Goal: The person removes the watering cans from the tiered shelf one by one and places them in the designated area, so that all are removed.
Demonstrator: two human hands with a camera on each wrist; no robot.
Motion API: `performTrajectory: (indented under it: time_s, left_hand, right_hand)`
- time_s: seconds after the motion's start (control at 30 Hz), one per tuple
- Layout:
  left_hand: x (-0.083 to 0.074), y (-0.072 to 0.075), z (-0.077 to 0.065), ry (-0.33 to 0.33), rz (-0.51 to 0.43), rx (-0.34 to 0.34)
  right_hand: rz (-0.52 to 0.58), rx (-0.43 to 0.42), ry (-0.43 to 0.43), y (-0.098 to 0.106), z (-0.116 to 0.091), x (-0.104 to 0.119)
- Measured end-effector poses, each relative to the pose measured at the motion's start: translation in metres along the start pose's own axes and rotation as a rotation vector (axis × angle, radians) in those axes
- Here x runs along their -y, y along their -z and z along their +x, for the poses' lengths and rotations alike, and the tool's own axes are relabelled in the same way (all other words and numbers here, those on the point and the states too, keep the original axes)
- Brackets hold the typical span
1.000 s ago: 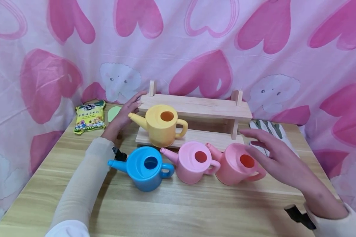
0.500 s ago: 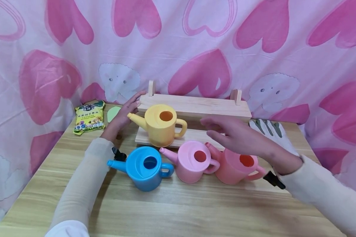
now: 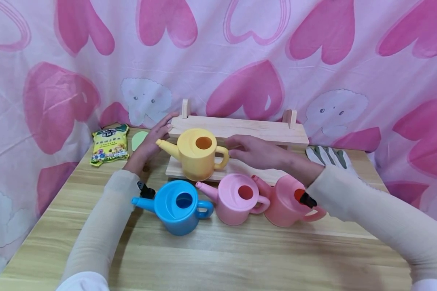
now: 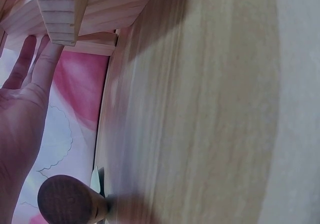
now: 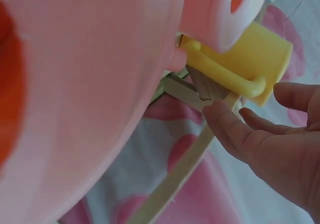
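Note:
A yellow watering can stands on the lower board of a two-tier wooden shelf, its spout to the left. My left hand touches the left end of the upper board, its visible fingers straight against the wood. Beside the yellow can's handle is my right hand, thumb and fingers apart and around nothing; whether a fingertip touches the handle I cannot tell. In front of the shelf stand a blue watering can, a light pink watering can and a darker pink watering can, partly under my right forearm.
A yellow printed bag lies at the table's back left, with a light green flat piece beside it. White gloves with dark green stripes lie at the back right. A heart-patterned curtain hangs behind the wooden table.
My right hand has moved left, from above the darker pink can to the yellow can's handle. My left hand and the watering cans have stayed in place.

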State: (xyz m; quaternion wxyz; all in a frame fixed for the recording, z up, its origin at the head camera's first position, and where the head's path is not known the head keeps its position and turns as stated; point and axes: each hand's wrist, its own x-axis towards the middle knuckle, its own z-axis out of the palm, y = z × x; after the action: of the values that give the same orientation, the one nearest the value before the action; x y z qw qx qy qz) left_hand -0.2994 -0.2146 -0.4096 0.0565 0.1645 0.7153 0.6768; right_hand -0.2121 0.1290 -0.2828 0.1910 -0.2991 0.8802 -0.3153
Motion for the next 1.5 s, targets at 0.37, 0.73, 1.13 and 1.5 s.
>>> performTrajectory:
  time_s: [0.37, 0.73, 1.13, 1.5]
  left_hand:
    - [0.000, -0.002, 0.001, 0.002, 0.042, -0.015]
    - [0.000, -0.003, 0.000, 0.004, 0.051, -0.012]
    - [0.003, -0.002, 0.001, -0.009, 0.042, -0.002]
    - [0.003, 0.002, 0.000, -0.013, 0.007, 0.017]
  right_hand:
    - [-0.011, 0.068, 0.000, -0.003, 0.019, 0.006]
    - [-0.013, 0.058, -0.021, -0.007, 0.023, 0.000]
    - [-0.025, 0.025, -0.041, -0.006, 0.021, 0.003]
    - [0.000, -0.013, 0.001, 0.006, 0.013, 0.019]
